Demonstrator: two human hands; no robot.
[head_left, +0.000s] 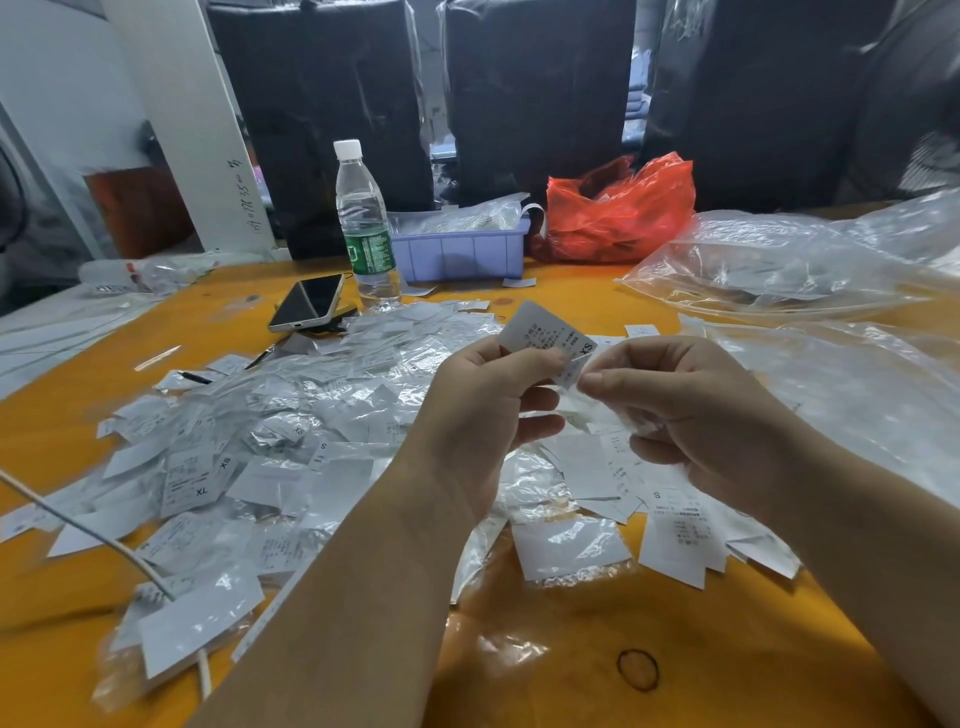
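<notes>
Here's the label (545, 332), up in the air over the middle of the table (597, 623), held between both hands with its "XS" end showing. It sits tilted, its long side slanting from upper left down to the right. The left hand (488, 395) has the near left edge pinched under the thumb, with the other fingers curled beneath. The right hand (691, 400) comes in from the other side, thumb and forefinger nipping the lower right corner. The two hands are close together, nearly touching, and both are clamped on the one slip. The left looks to carry most of it. The right has only the corner, so any pull or peel would likely run along that slant towards the right. Something clear and glossy glints under the right fingers, perhaps a sleeve, but I can't tell.

Directly below lies the pile (291, 415), a heap of labels in clear wrappers with XL, XS and S showing, spread left and towards the person. Nothing stands between the hands and the pile.

Further out, a phone (306, 304) and a bottle (366, 228) stand beyond the pile on the left. Behind them are a blue tray (462, 252) and a red bag (623, 208). Clear bags (779, 260) crowd the right side, close to the right hand, and could snag a wide sweep. A cable (104, 540) crosses the near left, and a rubber band (638, 670) lies near the front edge.
</notes>
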